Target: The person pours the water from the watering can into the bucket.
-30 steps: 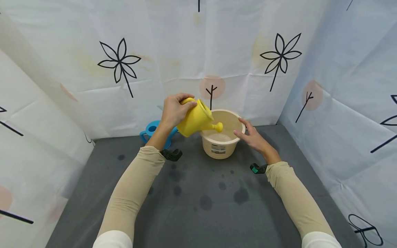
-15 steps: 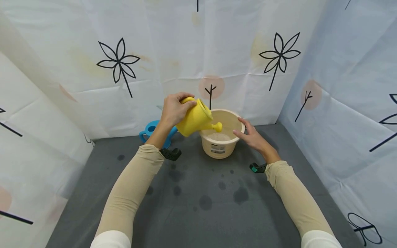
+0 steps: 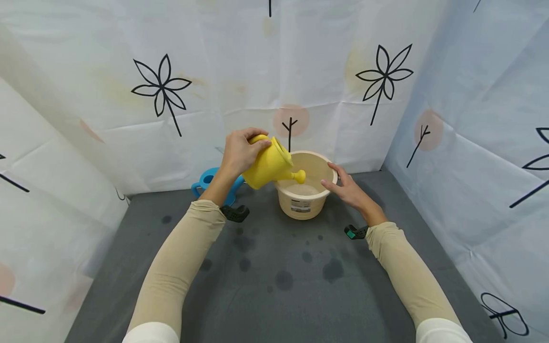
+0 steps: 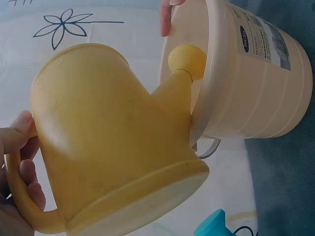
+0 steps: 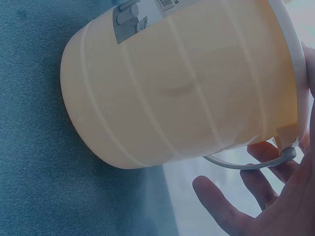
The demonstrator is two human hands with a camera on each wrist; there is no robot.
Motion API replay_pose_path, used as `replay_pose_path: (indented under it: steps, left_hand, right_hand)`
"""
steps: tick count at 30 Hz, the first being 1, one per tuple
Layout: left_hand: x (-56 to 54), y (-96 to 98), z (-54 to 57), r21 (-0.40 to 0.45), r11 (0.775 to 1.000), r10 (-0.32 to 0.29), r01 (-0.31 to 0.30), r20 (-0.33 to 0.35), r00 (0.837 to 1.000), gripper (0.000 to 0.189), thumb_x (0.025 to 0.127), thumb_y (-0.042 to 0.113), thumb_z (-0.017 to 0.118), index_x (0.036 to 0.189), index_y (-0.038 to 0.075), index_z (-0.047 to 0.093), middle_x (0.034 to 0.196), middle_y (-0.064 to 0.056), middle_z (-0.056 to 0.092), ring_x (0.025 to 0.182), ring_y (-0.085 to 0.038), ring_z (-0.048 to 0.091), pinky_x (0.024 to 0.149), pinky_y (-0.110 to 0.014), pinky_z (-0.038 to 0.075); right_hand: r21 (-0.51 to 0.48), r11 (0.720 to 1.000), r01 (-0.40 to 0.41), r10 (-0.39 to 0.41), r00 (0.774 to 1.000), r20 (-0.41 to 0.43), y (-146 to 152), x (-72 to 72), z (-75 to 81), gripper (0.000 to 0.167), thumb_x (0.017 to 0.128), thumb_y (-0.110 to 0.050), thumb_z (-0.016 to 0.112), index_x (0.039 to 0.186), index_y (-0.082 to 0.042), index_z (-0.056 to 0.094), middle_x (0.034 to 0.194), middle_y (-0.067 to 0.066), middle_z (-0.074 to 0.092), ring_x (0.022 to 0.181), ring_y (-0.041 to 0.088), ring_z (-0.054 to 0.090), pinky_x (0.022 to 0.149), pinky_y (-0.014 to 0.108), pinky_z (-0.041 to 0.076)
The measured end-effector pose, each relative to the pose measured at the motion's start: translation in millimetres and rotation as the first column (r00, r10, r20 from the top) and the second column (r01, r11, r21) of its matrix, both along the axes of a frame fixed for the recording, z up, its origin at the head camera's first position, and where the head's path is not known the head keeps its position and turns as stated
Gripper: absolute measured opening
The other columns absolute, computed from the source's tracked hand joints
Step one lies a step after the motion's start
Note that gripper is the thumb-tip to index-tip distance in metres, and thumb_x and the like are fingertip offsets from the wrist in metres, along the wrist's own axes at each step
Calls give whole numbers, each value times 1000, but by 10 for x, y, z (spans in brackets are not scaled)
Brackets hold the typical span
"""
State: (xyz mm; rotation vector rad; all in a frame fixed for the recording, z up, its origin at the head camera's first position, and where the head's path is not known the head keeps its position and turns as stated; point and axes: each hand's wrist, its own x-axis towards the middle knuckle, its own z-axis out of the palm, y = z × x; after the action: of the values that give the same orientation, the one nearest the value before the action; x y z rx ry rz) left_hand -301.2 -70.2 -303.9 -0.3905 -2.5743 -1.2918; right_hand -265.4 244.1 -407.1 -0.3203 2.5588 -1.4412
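My left hand (image 3: 240,151) grips the handle of a yellow watering can (image 3: 268,166), raised and tilted to the right. The can's round spout head (image 4: 187,61) sits over the opening of a cream plastic bucket (image 3: 300,207). No stream shows at the spout, and what lies at the bucket's bottom is unclear. On the bucket's right side, my right hand (image 3: 350,191) holds the rim, thumb over the edge. In the right wrist view, several fingers (image 5: 216,201) spread outside the bucket near its grey bail handle (image 5: 251,166). The bucket stands upright.
A blue watering can (image 3: 208,178) stands behind my left forearm, partly hidden. Dark wet-looking spots mark the grey table (image 3: 300,305). White printed sheets (image 3: 223,62) enclose the back and both sides.
Little differs: the whole head view shifts slightly. Both hands, the tilted yellow watering can and the bucket keep their places relative to one another.
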Motion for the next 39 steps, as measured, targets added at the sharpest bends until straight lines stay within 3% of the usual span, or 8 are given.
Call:
replay_pose_path:
  steps: [6, 25, 33, 39]
  left_hand:
    - [3, 4, -1, -7, 1000, 5, -5, -2, 1000, 28, 96, 28, 72, 121, 15, 75, 124, -8, 74, 110, -23, 67, 95, -35, 60]
    - [1, 45, 17, -38, 999, -9, 8, -33, 999, 28, 97, 27, 72, 121, 14, 76, 123, -9, 75, 108, -24, 68, 93, -35, 60]
    - [0, 68, 32, -47, 999, -5, 4, -14, 1000, 28, 97, 29, 72, 121, 15, 75, 124, -7, 74, 109, -23, 68, 94, -36, 60]
    - [10, 95, 38, -60, 998, -12, 11, -16, 1000, 29, 97, 29, 72, 122, 16, 75, 126, -7, 73, 110, -23, 68, 95, -36, 60]
  right_hand:
    - [4, 1000, -2, 2, 1000, 2, -36, 73, 56, 77, 105, -29, 53, 165, -9, 10, 171, 22, 0, 158, 46, 4, 124, 67, 23]
    - [-8, 1000, -14, 14, 1000, -17, -11, 51, 39, 77, 105, -26, 54, 165, -7, 10, 171, 23, 1, 158, 46, 8, 123, 65, 26]
    - [16, 1000, -8, 9, 1000, -24, -13, 36, 44, 77, 105, -28, 54, 165, -6, 10, 170, 25, 2, 157, 48, 6, 123, 67, 24]
    - [8, 1000, 1, -1, 999, -40, 80, -127, -212, 79, 105, -34, 55, 166, -16, 9, 172, 20, 1, 158, 45, 6, 123, 68, 23]
